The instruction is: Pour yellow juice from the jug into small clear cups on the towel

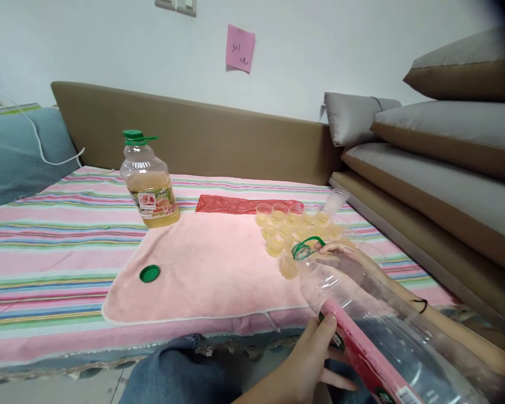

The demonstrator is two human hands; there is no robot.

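The clear bottle (387, 325) is held aslant at the near right corner of the pink cloth (202, 264); its long axis runs from base, away from the cloth, to mouth, pointing toward filled cups (276, 243) at the cloth's right. The left hand (305, 359) grasps its labelled body; the right hand (340, 250) holds its green handle (311, 239).

Qty: 2 bare hands, i.e. 1 left hand (305, 356) & 1 right hand (340, 251). Bottles, 2 tot.: 1 clear plastic bottle w/ pink-red label (387, 342), 1 green-capped clear plastic bottle (151, 193) w/ yellow liquid. Clear plastic cups of yellow liquid (275, 246): 10+, exact no. hidden by overlap. Loose round green lid (150, 273): 1. Flat red plastic strip (239, 205): 1. Pink cloth (206, 264): 1. Multicolour striped sheet (37, 264): 1. Square pink paper note (240, 48): 1. Grey-brown cushions (441, 163): 3 stacked, + 1 grey bolster (353, 116). Black wristband (422, 305): 1. White cable (59, 163): 1.
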